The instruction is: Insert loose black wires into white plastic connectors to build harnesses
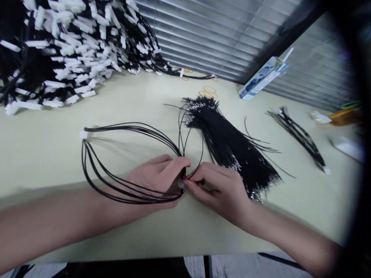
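Observation:
My left hand (162, 173) is closed around a looped wire harness (116, 188), gripping it by a small pale connector (181, 184) at its right end. Black wires bow out to the left from there and meet in a white connector (84, 134). Close against that grip, my right hand (222, 189) pinches a thin black wire (202, 148) at the connector's side. A few loose wire ends rise above my left thumb. Just behind my right hand lies a thick bundle of loose black wires (228, 135) with shiny metal tips.
A large heap of harnesses with white connectors (84, 54) fills the back left. Orange rubber bands (208, 92) lie near the blinds (203, 34). A blue and white drink carton (262, 77) stands at the back. Another harness (301, 137) rests on the right of the table (130, 243).

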Tool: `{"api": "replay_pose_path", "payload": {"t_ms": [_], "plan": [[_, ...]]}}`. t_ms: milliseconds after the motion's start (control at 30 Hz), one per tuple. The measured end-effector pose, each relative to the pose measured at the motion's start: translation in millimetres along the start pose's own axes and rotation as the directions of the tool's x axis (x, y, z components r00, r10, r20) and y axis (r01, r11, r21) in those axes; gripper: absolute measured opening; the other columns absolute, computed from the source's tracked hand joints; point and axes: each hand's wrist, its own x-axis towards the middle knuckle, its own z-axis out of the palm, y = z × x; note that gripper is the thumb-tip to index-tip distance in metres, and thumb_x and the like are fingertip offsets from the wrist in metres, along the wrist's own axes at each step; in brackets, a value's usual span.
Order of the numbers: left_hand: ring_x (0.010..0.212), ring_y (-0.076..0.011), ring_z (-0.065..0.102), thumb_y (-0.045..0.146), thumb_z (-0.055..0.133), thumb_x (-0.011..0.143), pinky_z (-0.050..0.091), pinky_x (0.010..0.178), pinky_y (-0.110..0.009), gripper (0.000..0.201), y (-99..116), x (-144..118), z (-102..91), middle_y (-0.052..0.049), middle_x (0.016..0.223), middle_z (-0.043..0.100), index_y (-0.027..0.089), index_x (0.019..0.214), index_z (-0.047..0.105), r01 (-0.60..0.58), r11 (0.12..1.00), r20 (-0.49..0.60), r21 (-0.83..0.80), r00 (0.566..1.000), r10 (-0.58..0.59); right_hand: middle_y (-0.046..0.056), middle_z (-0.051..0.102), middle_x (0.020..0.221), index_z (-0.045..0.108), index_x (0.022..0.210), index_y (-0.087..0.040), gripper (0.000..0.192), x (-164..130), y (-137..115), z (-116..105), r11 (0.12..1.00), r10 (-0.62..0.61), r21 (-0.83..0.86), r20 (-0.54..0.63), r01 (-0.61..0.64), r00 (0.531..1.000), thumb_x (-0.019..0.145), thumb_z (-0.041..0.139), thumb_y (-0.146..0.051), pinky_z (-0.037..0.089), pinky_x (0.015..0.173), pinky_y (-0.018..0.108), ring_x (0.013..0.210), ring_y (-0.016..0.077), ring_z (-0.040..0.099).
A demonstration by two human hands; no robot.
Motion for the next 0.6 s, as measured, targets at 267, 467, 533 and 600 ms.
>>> {"api": "replay_pose_path", "payload": {"t_ms": [267,467,533,600], "plan": [[0.077,-0.0167,0.058,0.012,0.053,0.075,0.05,0.069,-0.026,0.034,-1.7,-0.5,1.6,-0.001,0.08,0.061,0.019,0.108,0.047,-0.046,0.998,-0.026,-0.039,0.999,0.045,-0.001,0.053,0.066,0.051,0.072,-0.019,0.015,-1.3,-1.2,3.5,1.0,0.011,0.016,0.039,-0.011,0.999,0.087,0.053,-0.017,0.035,0.052,0.023,0.059,0.0091,0.047],[0.076,-0.0176,0.053,0.011,0.045,0.08,0.047,0.066,-0.026,0.026,-4.5,1.2,-1.7,-0.002,0.077,0.058,0.02,0.102,0.057,-0.203,0.968,0.023,0.147,0.979,0.202,0.0,0.06,0.068,0.059,0.077,-0.02,0.016,14.5,8.5,-22.2,0.843,0.394,0.337,0.145,-0.42,0.908,0.087,0.055,-0.032,0.041,0.054,0.022,0.06,0.0108,0.054],[0.079,-0.0181,0.053,0.013,0.044,0.082,0.048,0.07,-0.028,0.025,-5.4,0.6,-2.2,-0.003,0.082,0.059,0.019,0.102,0.057,-0.22,0.964,0.048,0.15,0.975,0.215,0.0,0.06,0.068,0.059,0.083,-0.02,0.017,17.5,14.3,-38.5,0.823,0.454,0.365,0.039,-0.436,0.89,0.087,0.055,-0.036,0.041,0.054,0.023,0.059,0.0109,0.054],[0.082,-0.0179,0.053,0.013,0.044,0.082,0.048,0.072,-0.028,0.026,-5.7,0.1,-2.0,-0.003,0.084,0.06,0.018,0.105,0.055,-0.208,0.971,0.043,0.118,0.978,0.204,-0.001,0.059,0.066,0.059,0.083,-0.021,0.019,16.3,18.3,-53.7,0.873,0.459,0.197,-0.026,-0.446,0.888,0.085,0.057,-0.039,0.04,0.053,0.023,0.058,0.0107,0.051]]}}
